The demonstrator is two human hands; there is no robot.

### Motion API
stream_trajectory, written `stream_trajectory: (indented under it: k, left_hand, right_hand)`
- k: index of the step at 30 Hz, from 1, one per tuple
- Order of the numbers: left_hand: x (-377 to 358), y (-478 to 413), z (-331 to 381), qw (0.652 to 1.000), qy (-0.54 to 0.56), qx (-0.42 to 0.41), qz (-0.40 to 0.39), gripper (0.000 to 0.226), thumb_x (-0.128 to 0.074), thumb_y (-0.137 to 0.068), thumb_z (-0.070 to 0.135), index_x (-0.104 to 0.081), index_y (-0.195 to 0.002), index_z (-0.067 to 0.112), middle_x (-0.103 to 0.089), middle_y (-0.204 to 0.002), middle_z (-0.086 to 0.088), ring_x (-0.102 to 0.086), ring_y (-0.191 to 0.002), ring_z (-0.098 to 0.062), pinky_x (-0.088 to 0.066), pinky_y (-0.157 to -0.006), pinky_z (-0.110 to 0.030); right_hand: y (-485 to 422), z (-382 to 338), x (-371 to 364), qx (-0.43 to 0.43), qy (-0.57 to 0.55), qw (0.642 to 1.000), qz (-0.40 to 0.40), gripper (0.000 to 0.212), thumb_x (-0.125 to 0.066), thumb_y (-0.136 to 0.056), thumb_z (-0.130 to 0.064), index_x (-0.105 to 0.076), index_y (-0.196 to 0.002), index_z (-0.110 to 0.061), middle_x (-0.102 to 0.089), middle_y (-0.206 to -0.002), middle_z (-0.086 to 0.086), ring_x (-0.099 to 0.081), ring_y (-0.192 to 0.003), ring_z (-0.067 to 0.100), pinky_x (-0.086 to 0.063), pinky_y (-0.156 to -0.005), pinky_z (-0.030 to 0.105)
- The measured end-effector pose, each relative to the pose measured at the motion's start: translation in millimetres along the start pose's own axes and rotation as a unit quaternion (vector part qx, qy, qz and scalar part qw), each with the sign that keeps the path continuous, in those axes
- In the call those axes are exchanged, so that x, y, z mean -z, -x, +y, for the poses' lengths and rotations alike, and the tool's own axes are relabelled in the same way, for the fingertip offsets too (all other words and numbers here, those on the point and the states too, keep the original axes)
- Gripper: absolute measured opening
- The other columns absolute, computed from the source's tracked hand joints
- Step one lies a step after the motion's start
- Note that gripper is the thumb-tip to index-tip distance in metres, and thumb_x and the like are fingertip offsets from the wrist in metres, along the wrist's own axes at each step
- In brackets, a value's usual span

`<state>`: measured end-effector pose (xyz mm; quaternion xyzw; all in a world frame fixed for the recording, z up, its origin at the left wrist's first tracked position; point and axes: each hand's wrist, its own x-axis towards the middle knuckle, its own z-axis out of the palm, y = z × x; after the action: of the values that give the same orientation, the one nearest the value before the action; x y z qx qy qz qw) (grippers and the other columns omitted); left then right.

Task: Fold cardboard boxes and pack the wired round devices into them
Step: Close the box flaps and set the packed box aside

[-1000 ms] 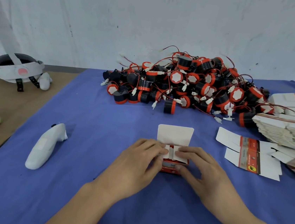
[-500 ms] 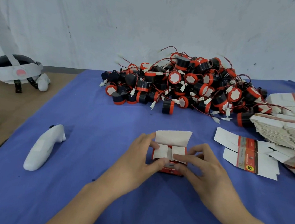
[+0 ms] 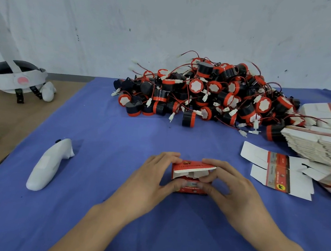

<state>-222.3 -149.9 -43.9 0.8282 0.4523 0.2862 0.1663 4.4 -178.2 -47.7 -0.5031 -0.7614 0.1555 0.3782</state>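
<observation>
Centrally, both hands, left hand [image 3: 150, 177] and right hand [image 3: 229, 184], grasp the small red box [image 3: 190, 176] (top flap half-lowered) on the blue table [image 3: 117, 140].

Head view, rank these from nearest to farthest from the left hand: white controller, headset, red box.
1. The red box: gripped by the left hand, front centre.
2. The white controller: off to its left.
3. The headset: far left, at the back.

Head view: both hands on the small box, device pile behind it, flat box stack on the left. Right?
No: the head view shows the flat box stack on the right. The left hand and right hand do hold the small box, device pile behind it.
</observation>
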Motion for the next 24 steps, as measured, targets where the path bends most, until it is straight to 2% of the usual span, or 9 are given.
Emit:
stream_trajectory:
  k: [2, 4, 8, 11, 14, 17, 20, 22, 24]
  left_hand:
    - [0.2, 0.5, 1.9, 1.000, 0.004, -0.004, -0.002, 0.047, -0.048, -0.090, 0.065, -0.046, -0.131, 0.043, -0.038, -0.141, 0.038, -0.030, -0.131, 0.015, -0.037, -0.100, -0.013]
    - [-1.3, 1.5, 3.8, 1.000, 0.002, -0.015, -0.003, 0.040, -0.052, -0.094, 0.053, -0.048, -0.132, 0.041, -0.041, -0.137, 0.040, -0.031, -0.133, 0.014, -0.037, -0.102, -0.013]
    - [-4.8, 2.9, 3.7, 0.999, -0.021, -0.034, -0.002, 0.038, -0.059, -0.097, 0.033, -0.046, -0.133, 0.036, -0.043, -0.140, 0.031, -0.023, -0.138, 0.015, -0.030, -0.104, -0.006]
    - [-5.7, 2.6, 5.8, 0.997, -0.055, -0.052, -0.003, 0.035, -0.058, -0.096, 0.034, -0.048, -0.129, 0.031, -0.044, -0.143, 0.026, -0.019, -0.142, 0.011, -0.028, -0.110, -0.012]
    - [-6.7, 2.0, 10.5, 0.993, -0.095, -0.071, -0.001, 0.040, -0.052, -0.094, 0.045, -0.053, -0.130, 0.028, -0.043, -0.148, 0.019, -0.025, -0.144, 0.001, -0.031, -0.115, -0.022]
    - [-9.5, 2.5, 14.9, 0.993, -0.101, -0.053, -0.025, 0.058, -0.042, -0.091, 0.062, -0.043, -0.140, 0.031, -0.034, -0.153, 0.023, -0.012, -0.146, 0.007, -0.022, -0.116, -0.018]
    - [-13.3, 2.2, 20.0, 0.995, -0.082, -0.031, -0.049, 0.072, -0.031, -0.091, 0.069, -0.024, -0.152, 0.032, -0.032, -0.153, 0.024, 0.001, -0.146, 0.010, -0.009, -0.115, -0.014]
    - [-13.4, -0.5, 24.4, 0.996, -0.072, -0.028, -0.047, 0.065, -0.025, -0.096, 0.063, -0.026, -0.152, 0.029, -0.038, -0.150, 0.020, -0.005, -0.146, 0.007, -0.006, -0.114, -0.011]
    - [-11.2, -3.6, 28.0, 0.997, -0.060, -0.024, -0.038, 0.051, -0.024, -0.101, 0.052, -0.040, -0.142, 0.026, -0.044, -0.145, 0.018, -0.017, -0.143, 0.003, -0.008, -0.112, -0.008]
  right_hand:
    - [0.9, 1.3, -0.1, -0.004, 0.002, 1.000, 0.007, 0.014, -0.073, -0.087, -0.034, -0.062, -0.082, -0.039, -0.054, -0.128, -0.033, -0.057, -0.112, -0.007, -0.042, -0.085, 0.007]
    - [1.8, 2.2, -1.4, -0.013, 0.001, 1.000, 0.012, 0.018, -0.071, -0.086, -0.041, -0.053, -0.082, -0.037, -0.056, -0.123, -0.036, -0.059, -0.105, -0.005, -0.045, -0.079, 0.013]
    - [5.3, 5.2, -4.1, -0.049, 0.011, 0.999, 0.019, 0.026, -0.063, -0.082, -0.055, -0.040, -0.090, -0.050, -0.051, -0.117, -0.050, -0.056, -0.098, -0.011, -0.044, -0.063, 0.014]
    - [5.5, 1.2, -3.7, -0.016, 0.022, 1.000, 0.006, 0.040, -0.064, -0.082, -0.049, -0.039, -0.110, -0.063, -0.049, -0.124, -0.042, -0.052, -0.111, -0.011, -0.045, -0.080, 0.012]
    - [5.8, -1.3, -5.9, 0.040, 0.072, 0.996, -0.022, 0.039, -0.065, -0.088, -0.039, -0.053, -0.124, -0.047, -0.048, -0.129, -0.033, -0.049, -0.119, -0.007, -0.033, -0.098, 0.004]
    - [3.6, 2.5, -8.4, 0.015, 0.067, 0.997, -0.044, 0.040, -0.070, -0.088, -0.029, -0.056, -0.125, -0.035, -0.035, -0.139, -0.041, -0.036, -0.130, -0.013, -0.026, -0.102, 0.001]
    - [-1.3, 5.7, -9.1, 0.001, 0.060, 0.995, -0.074, 0.045, -0.073, -0.087, -0.024, -0.053, -0.126, -0.034, -0.026, -0.134, -0.048, -0.029, -0.127, -0.018, -0.023, -0.100, -0.002]
    - [-5.2, 3.6, -6.4, 0.004, 0.062, 0.995, -0.078, 0.041, -0.073, -0.088, -0.030, -0.054, -0.124, -0.034, -0.035, -0.130, -0.048, -0.032, -0.123, -0.017, -0.028, -0.099, 0.001]
    - [-7.2, 1.9, -3.9, 0.008, 0.070, 0.994, -0.078, 0.040, -0.069, -0.088, -0.042, -0.053, -0.124, -0.040, -0.040, -0.129, -0.047, -0.036, -0.121, -0.012, -0.032, -0.096, 0.005]
